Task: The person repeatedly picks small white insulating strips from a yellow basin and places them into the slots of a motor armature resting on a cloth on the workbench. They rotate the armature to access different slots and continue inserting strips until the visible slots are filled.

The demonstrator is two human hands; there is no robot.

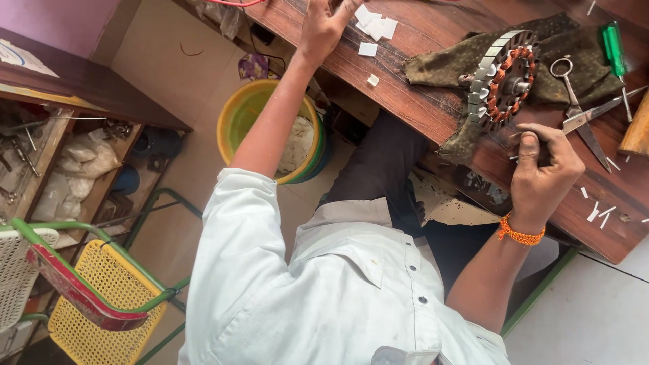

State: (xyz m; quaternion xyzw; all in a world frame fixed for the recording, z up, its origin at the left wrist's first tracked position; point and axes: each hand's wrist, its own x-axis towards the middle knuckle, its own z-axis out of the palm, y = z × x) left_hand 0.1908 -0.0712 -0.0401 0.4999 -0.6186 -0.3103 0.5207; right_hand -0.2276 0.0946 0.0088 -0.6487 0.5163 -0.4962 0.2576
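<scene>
My left hand (323, 28) reaches far out onto the wooden table (433, 101), right beside a small heap of white paper pieces (375, 27); its fingertips run off the top edge. My right hand (545, 169), with an orange thread band at the wrist, is closed with thumb and forefinger pinching a thin pale strip. It sits just below a round motor stator (503, 78) with copper windings and grey teeth, which lies on a dark patterned cloth (439, 64).
Scissors (583, 113) and a green-handled screwdriver (614, 47) lie to the right of the stator, with small white slips scattered at the table edge. A yellow-green bucket (253, 118) stands on the floor under the table. A yellow mesh chair (101, 297) and cluttered shelves (61, 162) are at left.
</scene>
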